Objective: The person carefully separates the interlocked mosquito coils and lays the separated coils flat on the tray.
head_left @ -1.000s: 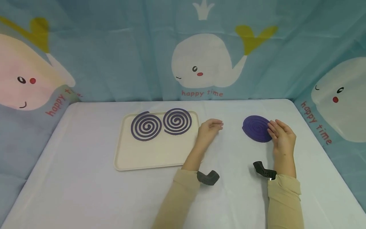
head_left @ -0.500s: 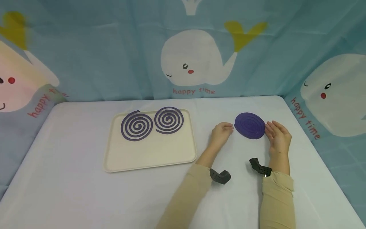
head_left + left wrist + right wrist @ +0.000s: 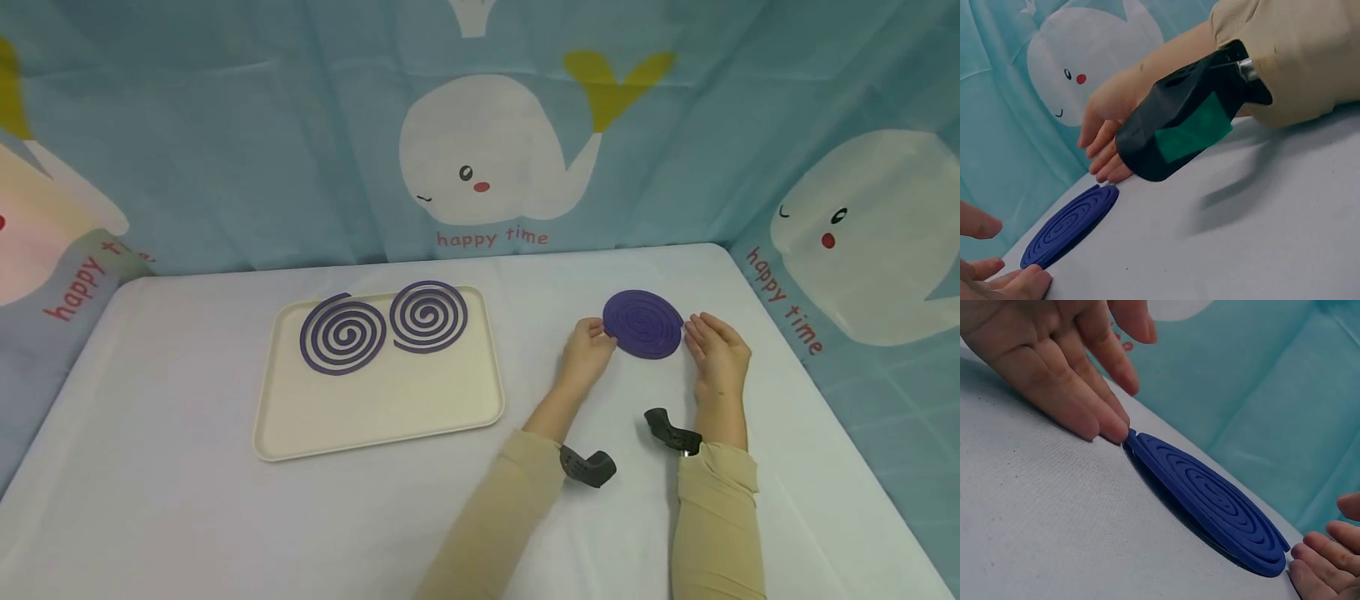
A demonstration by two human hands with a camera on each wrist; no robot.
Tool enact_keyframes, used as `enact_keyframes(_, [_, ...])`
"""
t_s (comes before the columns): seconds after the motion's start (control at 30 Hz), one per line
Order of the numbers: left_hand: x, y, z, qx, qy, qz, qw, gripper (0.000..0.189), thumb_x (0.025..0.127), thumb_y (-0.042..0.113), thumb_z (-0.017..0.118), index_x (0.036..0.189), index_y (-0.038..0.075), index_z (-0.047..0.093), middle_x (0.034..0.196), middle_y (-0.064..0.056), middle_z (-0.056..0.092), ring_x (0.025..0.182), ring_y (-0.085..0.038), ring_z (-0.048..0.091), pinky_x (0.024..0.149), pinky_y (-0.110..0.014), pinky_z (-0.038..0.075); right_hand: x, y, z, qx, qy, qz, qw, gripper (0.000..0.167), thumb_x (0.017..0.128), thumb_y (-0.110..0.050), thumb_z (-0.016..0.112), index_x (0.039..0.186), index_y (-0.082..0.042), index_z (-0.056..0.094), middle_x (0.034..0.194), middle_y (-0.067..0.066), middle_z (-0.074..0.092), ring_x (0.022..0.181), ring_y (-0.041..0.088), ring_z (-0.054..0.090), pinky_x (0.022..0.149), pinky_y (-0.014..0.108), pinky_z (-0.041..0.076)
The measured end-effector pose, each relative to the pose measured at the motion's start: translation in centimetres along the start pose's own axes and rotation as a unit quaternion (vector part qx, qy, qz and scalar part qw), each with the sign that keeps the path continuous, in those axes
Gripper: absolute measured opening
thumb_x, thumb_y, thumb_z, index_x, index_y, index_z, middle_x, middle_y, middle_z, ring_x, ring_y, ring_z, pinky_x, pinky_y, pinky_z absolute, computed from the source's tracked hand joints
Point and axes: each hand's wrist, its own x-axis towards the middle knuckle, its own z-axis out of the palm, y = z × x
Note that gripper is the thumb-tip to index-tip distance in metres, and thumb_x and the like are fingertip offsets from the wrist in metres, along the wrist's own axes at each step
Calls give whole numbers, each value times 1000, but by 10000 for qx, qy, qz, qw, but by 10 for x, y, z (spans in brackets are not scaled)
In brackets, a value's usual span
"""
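Note:
A purple-blue mosquito coil disc [image 3: 642,323], its spirals tightly nested, lies on the white table between both hands. My left hand [image 3: 587,354] touches its left edge with the fingertips; in the right wrist view those fingers [image 3: 1094,406] are fairly straight and the thumb stays off the disc [image 3: 1210,494]. At the opposite edge is my right hand [image 3: 720,358], fingers extended, its fingertips touching or very close to the rim. Two separate open-wound mosquito coils, one on the left [image 3: 343,337] and one on the right [image 3: 428,317], lie on a cream tray [image 3: 375,412].
The tray stands left of the hands on the white table [image 3: 187,458]. A blue curtain [image 3: 315,167] with printed whales borders the back and sides. Black wrist mounts stick out from the left sleeve [image 3: 517,492] and right sleeve [image 3: 716,517].
My left hand has moved right from beside the tray to the disc's left edge. My right hand has stayed by the right edge, its fingers no longer over the disc. The head view has shifted.

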Motion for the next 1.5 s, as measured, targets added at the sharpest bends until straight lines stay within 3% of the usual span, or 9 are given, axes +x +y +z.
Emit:
enact_keyframes(0.1, [-2,1,2,-640,-52,-235,9977,44,89,5,60,130,0,46,129,-17,53,115,-29,54,95,-36,47,-1,0,0,-50,-81,46,9999,23,90,1,60,113,4,60,99,9,65,107,22,59,93,27,47])
enact_keyframes(0.3, [-3,5,3,-1870,-58,-814,9790,55,87,0,60,137,-3,37,120,-18,56,102,-27,60,88,-31,51,-3,1,0,-75,-240,161,9996,20,92,2,55,111,4,61,100,9,65,108,21,58,95,25,45])
enact_keyframes(0.43, [-4,7,2,-1624,-298,-1056,9806,60,86,3,64,139,-6,36,93,-8,63,75,-15,59,78,-26,54,-4,1,-1,6,-345,227,9991,18,91,3,56,108,3,62,96,9,67,102,19,62,94,23,45])
enact_keyframes(0.6, [-6,4,7,-962,-769,-995,9874,45,87,7,65,127,-8,51,75,-2,58,63,-9,52,65,-20,51,-4,2,-2,34,-482,222,9986,17,91,3,57,107,4,63,94,10,69,97,20,65,93,24,46])
enact_keyframes(0.67, [-7,2,10,-749,-757,-881,9904,37,87,7,66,119,-7,56,76,-3,59,63,-10,53,63,-21,51,-4,3,-1,9,-514,213,9985,16,90,3,57,106,4,63,93,10,70,95,20,66,92,25,47])
enact_keyframes(0.8, [-7,1,15,257,-420,-363,9981,35,83,11,71,113,-1,58,90,-8,66,73,-15,61,63,-23,51,-4,4,0,-46,-580,152,9982,15,89,2,59,103,4,64,91,9,70,92,20,67,89,25,49])
enact_keyframes(0.93, [-6,2,14,1100,-80,178,9937,45,81,13,74,119,1,54,102,-11,66,89,-20,64,70,-23,52,-5,7,3,-211,-673,63,9975,15,89,2,60,103,4,64,92,9,69,91,19,67,87,24,51])
enact_keyframes(1.27, [-2,-1,7,-148,-98,182,9997,43,82,-10,63,121,-1,50,102,-22,64,74,-30,68,59,-24,56,-4,13,8,-431,-1002,-196,9938,17,87,11,58,102,7,63,91,9,68,87,17,67,86,25,51])
enact_keyframes(1.5, [0,1,-4,-828,-137,99,9964,42,82,-14,61,121,-1,51,89,-15,63,77,-31,67,62,-26,57,-8,15,15,-1520,-937,-538,9825,22,82,2,70,103,0,66,87,0,67,82,8,63,74,15,52])
